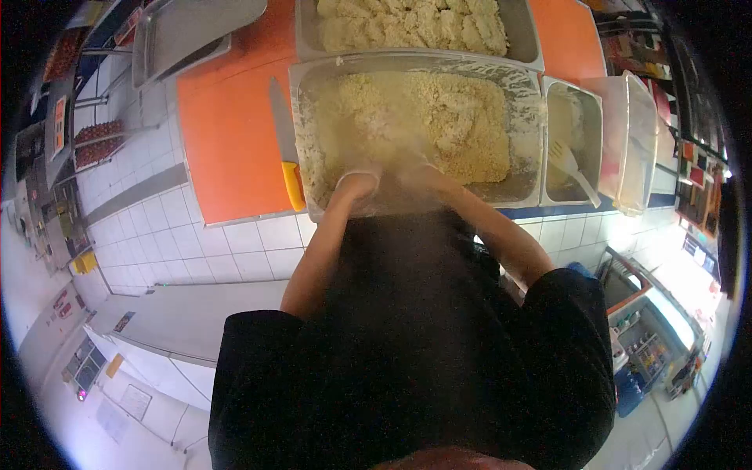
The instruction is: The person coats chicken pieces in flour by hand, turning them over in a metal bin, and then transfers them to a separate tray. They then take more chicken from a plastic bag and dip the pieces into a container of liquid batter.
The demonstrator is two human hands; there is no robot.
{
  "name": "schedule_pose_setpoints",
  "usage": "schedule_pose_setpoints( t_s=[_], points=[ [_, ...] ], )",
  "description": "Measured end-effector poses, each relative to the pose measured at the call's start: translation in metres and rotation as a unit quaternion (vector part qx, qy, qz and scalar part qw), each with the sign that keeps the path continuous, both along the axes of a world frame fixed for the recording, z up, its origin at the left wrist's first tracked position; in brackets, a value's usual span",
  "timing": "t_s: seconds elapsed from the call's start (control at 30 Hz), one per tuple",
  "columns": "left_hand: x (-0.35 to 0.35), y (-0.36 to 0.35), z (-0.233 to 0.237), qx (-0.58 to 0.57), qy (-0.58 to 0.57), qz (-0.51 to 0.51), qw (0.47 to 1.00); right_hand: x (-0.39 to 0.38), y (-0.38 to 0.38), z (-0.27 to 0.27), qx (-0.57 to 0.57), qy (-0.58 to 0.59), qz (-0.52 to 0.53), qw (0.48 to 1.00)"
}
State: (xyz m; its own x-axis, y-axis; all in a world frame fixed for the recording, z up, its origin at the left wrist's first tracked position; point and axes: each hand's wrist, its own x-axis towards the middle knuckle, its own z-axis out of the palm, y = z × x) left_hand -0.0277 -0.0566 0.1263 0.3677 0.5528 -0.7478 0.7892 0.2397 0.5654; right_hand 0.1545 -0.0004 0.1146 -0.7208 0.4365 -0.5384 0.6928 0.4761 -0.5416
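Both of my hands reach into a large metal pan (526, 117) of pale, crumbly breading (470, 129). My left hand (360, 180) is at the near left part of the pan, and its fingers fade into a floury blur. Beside it, my right hand (419, 172) is just as smeared, close to the crumbs. Whether either one grips anything is hidden by the blur and dust. Behind this pan, a second metal pan (521, 31) holds rows of coated, lumpy pieces (415, 23).
A knife (290, 168) with a yellow handle lies left of the pan on an orange surface (227, 149). To the right, a smaller metal container (552, 196) holds a white slotted utensil (568, 160), beside a clear plastic bin (636, 149). Metal trays (192, 31) sit at the far left.
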Motion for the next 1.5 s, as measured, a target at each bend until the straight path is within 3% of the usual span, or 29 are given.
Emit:
schedule_pose_setpoints(
  t_s=[0.03, 0.07, 0.17, 0.2, 0.23, 0.27, 0.3, 0.33, 0.37, 0.43, 0.47, 0.5, 0.57, 0.7, 0.77, 0.8, 0.87, 0.97, 1.0, 1.03, 1.07, 1.13, 1.17, 1.23, 1.37, 1.4, 1.43, 1.47, 1.5],
  points=[
    [0.002, 0.009, 0.01, 0.015, 0.085, -0.158, 0.984, 0.0, 0.004, -0.009, -0.009, 0.044, -0.035, 0.998],
    [0.001, 0.014, 0.008, 0.016, 0.085, -0.158, 0.984, 0.001, 0.007, -0.017, -0.021, 0.09, -0.079, 0.993],
    [-0.015, 0.024, -0.033, 0.24, 0.158, -0.079, 0.954, -0.01, 0.023, 0.0, -0.05, 0.208, -0.235, 0.948],
    [-0.018, 0.024, -0.044, 0.31, 0.181, -0.052, 0.932, -0.008, 0.031, -0.013, -0.052, 0.207, -0.234, 0.949],
    [-0.02, 0.023, -0.049, 0.379, 0.203, -0.024, 0.903, -0.003, 0.045, -0.03, 0.043, 0.211, -0.179, 0.96],
    [-0.015, 0.029, -0.035, 0.378, 0.203, -0.024, 0.903, 0.001, 0.051, -0.042, 0.138, 0.214, -0.123, 0.959],
    [-0.006, 0.044, -0.007, 0.344, 0.177, 0.134, 0.912, -0.005, 0.057, -0.029, 0.139, 0.215, -0.123, 0.959],
    [-0.001, 0.053, 0.008, 0.303, 0.145, 0.288, 0.897, -0.015, 0.068, -0.007, 0.137, 0.112, -0.122, 0.977],
    [0.0, 0.053, -0.01, 0.306, 0.143, 0.288, 0.896, -0.02, 0.076, 0.007, 0.136, 0.007, -0.121, 0.983],
    [0.0, 0.045, -0.061, 0.452, 0.095, 0.242, 0.853, -0.023, 0.073, 0.003, 0.133, 0.017, -0.124, 0.983],
    [-0.004, 0.049, -0.058, 0.453, 0.095, 0.242, 0.853, -0.024, 0.072, -0.002, 0.13, 0.028, -0.128, 0.983],
    [-0.009, 0.054, -0.053, 0.409, 0.064, 0.214, 0.885, -0.023, 0.07, -0.018, 0.132, 0.029, -0.127, 0.983],
    [-0.011, 0.059, -0.044, 0.362, 0.032, 0.186, 0.913, -0.018, 0.066, -0.05, 0.166, 0.12, -0.222, 0.953],
    [-0.005, 0.062, -0.004, 0.395, 0.107, 0.19, 0.893, -0.009, 0.081, -0.009, 0.132, 0.105, -0.143, 0.975],
    [-0.004, 0.06, 0.017, 0.397, 0.115, 0.221, 0.883, -0.001, 0.081, -0.001, 0.135, 0.21, -0.119, 0.961],
    [-0.008, 0.061, 0.022, 0.383, 0.111, 0.185, 0.898, 0.003, 0.079, 0.006, 0.133, 0.209, -0.118, 0.962],
    [-0.011, 0.052, 0.015, 0.371, 0.107, 0.147, 0.91, 0.012, 0.066, 0.023, 0.213, 0.117, -0.079, 0.967],
    [-0.005, 0.003, -0.024, 0.387, 0.147, 0.225, 0.882, 0.043, 0.022, -0.015, 0.315, 0.116, -0.08, 0.938],
    [0.0, -0.013, -0.026, 0.3, 0.156, 0.18, 0.924, 0.04, 0.016, -0.009, 0.314, 0.115, -0.078, 0.939],
    [0.003, -0.018, -0.022, 0.212, 0.162, 0.132, 0.955, 0.032, 0.012, -0.003, 0.177, 0.058, -0.018, 0.982],
    [0.006, -0.013, -0.02, 0.212, 0.161, 0.133, 0.955, 0.026, 0.011, 0.003, 0.035, -0.002, 0.04, 0.999],
    [0.011, 0.005, 0.002, 0.121, 0.103, -0.195, 0.968, 0.031, -0.017, -0.098, 0.061, -0.042, 0.055, 0.996],
    [0.011, -0.003, -0.011, 0.12, 0.102, -0.195, 0.968, 0.034, -0.03, -0.147, 0.073, -0.062, 0.062, 0.993],
    [0.007, -0.021, -0.049, 0.274, -0.011, 0.077, 0.959, 0.018, -0.006, -0.103, 0.054, 0.037, -0.031, 0.997],
    [-0.01, 0.038, 0.002, 0.268, 0.082, 0.009, 0.96, -0.016, 0.043, 0.003, 0.035, 0.176, -0.246, 0.952],
    [-0.002, 0.043, 0.031, 0.304, 0.075, 0.184, 0.932, -0.016, 0.051, 0.007, 0.035, 0.176, -0.247, 0.952],
    [0.003, 0.046, 0.045, 0.331, 0.064, 0.353, 0.873, -0.016, 0.065, 0.008, 0.135, 0.117, -0.157, 0.971],
    [-0.002, 0.043, -0.032, 0.336, 0.126, 0.252, 0.899, -0.018, 0.08, 0.009, 0.237, 0.057, -0.064, 0.968],
    [0.003, 0.046, -0.053, 0.342, 0.124, 0.251, 0.897, -0.02, 0.085, 0.001, 0.243, 0.057, -0.066, 0.966]
  ],
)
